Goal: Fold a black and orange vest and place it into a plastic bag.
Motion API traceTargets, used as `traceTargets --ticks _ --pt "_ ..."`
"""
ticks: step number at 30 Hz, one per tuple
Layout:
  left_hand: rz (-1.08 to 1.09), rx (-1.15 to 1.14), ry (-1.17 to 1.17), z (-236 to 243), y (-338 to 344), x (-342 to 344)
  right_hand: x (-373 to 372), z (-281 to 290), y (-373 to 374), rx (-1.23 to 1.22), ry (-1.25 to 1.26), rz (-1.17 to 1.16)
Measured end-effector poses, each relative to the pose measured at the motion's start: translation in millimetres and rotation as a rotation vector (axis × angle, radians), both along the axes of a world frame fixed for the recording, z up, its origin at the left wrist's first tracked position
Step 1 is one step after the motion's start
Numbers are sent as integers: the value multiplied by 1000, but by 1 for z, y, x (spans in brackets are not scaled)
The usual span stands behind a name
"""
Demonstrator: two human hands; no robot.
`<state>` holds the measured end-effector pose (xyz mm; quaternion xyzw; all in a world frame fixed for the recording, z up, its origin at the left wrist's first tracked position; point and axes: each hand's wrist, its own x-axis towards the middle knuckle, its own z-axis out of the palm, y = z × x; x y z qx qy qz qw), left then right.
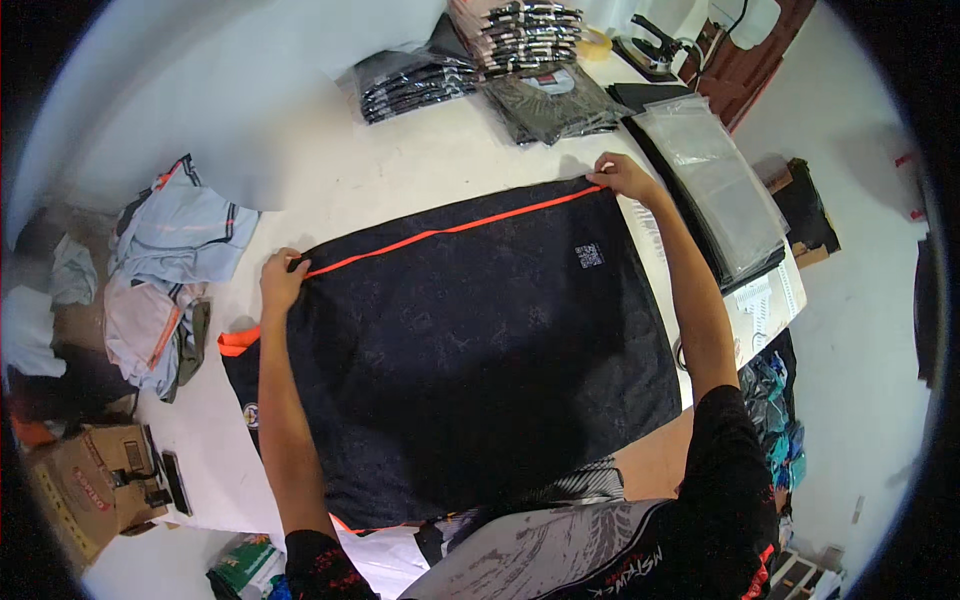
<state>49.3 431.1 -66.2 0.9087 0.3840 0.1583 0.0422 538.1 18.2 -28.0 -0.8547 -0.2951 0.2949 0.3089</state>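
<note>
A black shirt (450, 340) with an orange stripe along its far edge lies spread over the white table, its near part reaching down over the front edge. An orange-trimmed part of it shows beyond my left forearm. My left hand (282, 282) is closed on the far left corner, at the stripe's left end. At the stripe's right end, my right hand (625, 178) pinches the far right corner. The fabric between my two hands is stretched nearly straight. A small square printed patch (589, 256) sits on the shirt's right side.
Bagged folded garments (525, 45) are stacked at the back. Clear plastic bags (715, 180) lie on black sheets at right. An iron (655, 45) stands far right. Light-coloured clothes (170, 260) heap at the left edge, with a phone (176, 482) and a cardboard box (90, 490) nearer.
</note>
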Motion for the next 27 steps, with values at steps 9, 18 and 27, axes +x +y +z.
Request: traceTargets --ticks 9,18,27 --pt "-160 -500 -386 -29 23 -5 -76 -30 -17 615 -98 65" --pt "-108 -395 -484 -30 3 1 -123 -13 -32 454 -297 210" --pt "-61 -547 -346 -12 9 5 -67 -27 -14 455 -186 136"
